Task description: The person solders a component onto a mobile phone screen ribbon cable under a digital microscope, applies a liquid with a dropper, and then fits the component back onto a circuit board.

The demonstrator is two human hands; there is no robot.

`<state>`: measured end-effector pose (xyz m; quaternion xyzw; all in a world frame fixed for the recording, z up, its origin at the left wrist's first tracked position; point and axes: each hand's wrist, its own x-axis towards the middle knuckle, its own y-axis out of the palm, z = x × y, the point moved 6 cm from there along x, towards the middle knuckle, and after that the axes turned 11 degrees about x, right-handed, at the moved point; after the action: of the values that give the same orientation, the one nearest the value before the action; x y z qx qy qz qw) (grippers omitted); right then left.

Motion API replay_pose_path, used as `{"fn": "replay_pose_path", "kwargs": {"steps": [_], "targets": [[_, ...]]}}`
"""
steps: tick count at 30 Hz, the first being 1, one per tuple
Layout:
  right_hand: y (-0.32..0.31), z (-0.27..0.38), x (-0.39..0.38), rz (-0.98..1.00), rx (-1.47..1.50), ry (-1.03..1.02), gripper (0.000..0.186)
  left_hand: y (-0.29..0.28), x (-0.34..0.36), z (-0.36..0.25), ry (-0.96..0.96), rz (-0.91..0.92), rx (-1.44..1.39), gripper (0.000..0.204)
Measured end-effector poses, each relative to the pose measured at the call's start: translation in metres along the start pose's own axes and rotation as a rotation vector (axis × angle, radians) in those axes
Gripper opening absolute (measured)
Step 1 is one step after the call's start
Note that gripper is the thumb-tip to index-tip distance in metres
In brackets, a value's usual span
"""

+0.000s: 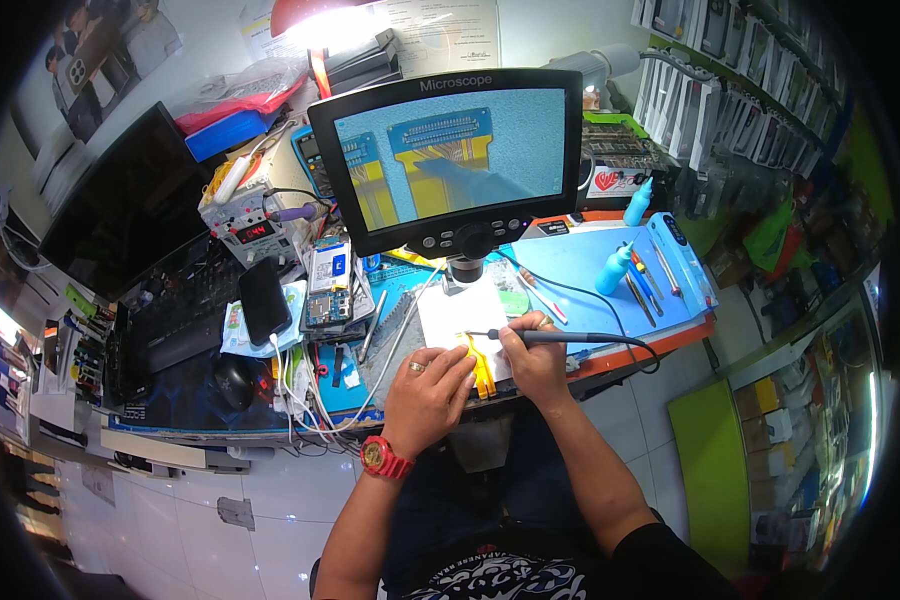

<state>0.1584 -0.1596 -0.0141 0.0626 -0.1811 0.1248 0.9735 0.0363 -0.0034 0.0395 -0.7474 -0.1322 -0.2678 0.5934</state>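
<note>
My right hand point(537, 358) grips a dark soldering iron point(560, 337) like a pen, its thin tip pointing left over a white sheet point(462, 308). A yellow-orange flex cable point(483, 374) lies across the sheet's near edge. With fingers closed together, my left hand point(433, 387) pins the cable near the iron's tip. Above the sheet is the lens of a digital microscope point(465, 270). Its screen point(450, 150) shows enlarged yellow flex cables with a blue connector end and a dark, blurred tip shape over the traces.
Right of the sheet, a blue mat point(580, 260) carries two turquoise bottles point(613, 270), tweezers and screwdrivers. The iron's cord point(650, 350) loops at the right edge. To the left are a black phone point(264, 303), an opened phone point(330, 283), white cables point(288, 375) and a power supply point(255, 232).
</note>
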Motion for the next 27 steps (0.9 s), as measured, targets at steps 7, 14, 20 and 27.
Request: {"fn": "replay_pose_path", "kwargs": {"steps": [7, 14, 20, 27], "targets": [[0.0005, 0.0003, 0.0003, -0.002, 0.018, 0.004, 0.014, -0.0001, 0.0006, -0.0003, 0.002, 0.002, 0.0, 0.025], [0.0012, 0.0013, 0.0002, 0.001, 0.019, -0.004, 0.013, 0.0014, -0.0007, 0.0006, 0.0, 0.008, 0.004, 0.028], [-0.0002, 0.0009, -0.0003, 0.002, -0.016, -0.031, 0.014, -0.0006, 0.0008, -0.0005, 0.003, 0.003, 0.005, 0.026], [0.0029, 0.0092, 0.0003, 0.006, 0.027, -0.011, 0.014, -0.0005, 0.0001, 0.0, 0.0, 0.001, 0.009, 0.025]]}}
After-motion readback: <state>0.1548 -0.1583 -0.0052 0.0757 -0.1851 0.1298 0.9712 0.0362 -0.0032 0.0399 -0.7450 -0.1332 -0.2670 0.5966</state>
